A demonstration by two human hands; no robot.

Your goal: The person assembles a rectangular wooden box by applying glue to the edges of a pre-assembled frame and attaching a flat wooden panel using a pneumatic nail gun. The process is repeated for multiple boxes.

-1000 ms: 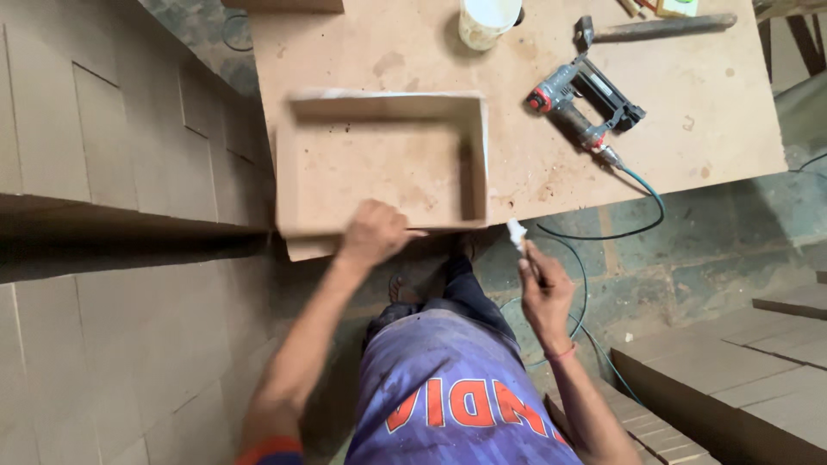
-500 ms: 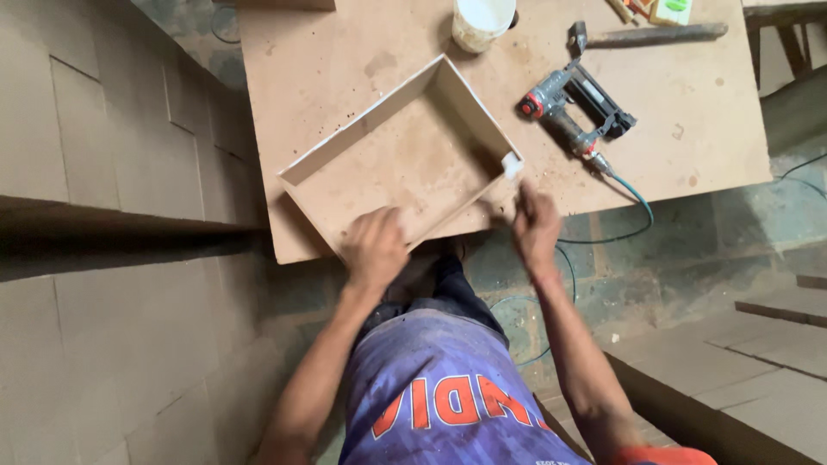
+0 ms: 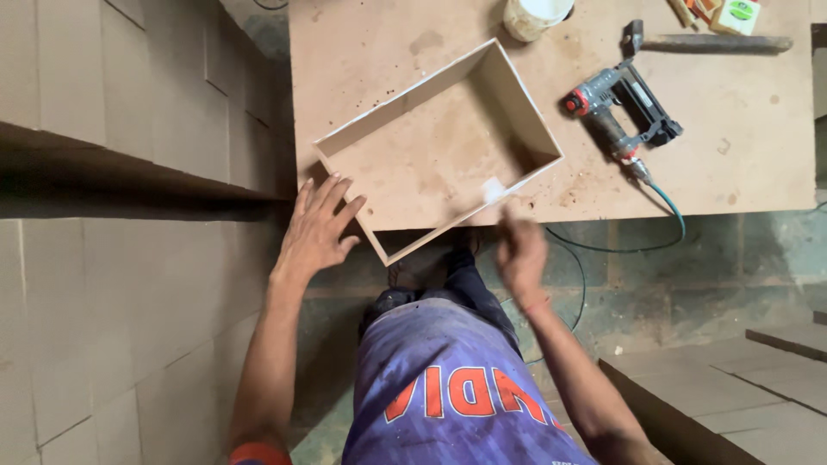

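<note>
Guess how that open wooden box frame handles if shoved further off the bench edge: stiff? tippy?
The wooden box frame probably stays stiff: thin flat boards joined at four corners with a bottom panel. It looks light for its size, being hollow. One corner already overhangs the workbench edge near the left hand, so pushing it further out could tip it.

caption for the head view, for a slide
Left hand steadies an open wooden box on the workbench; nail gun nearby.
</note>
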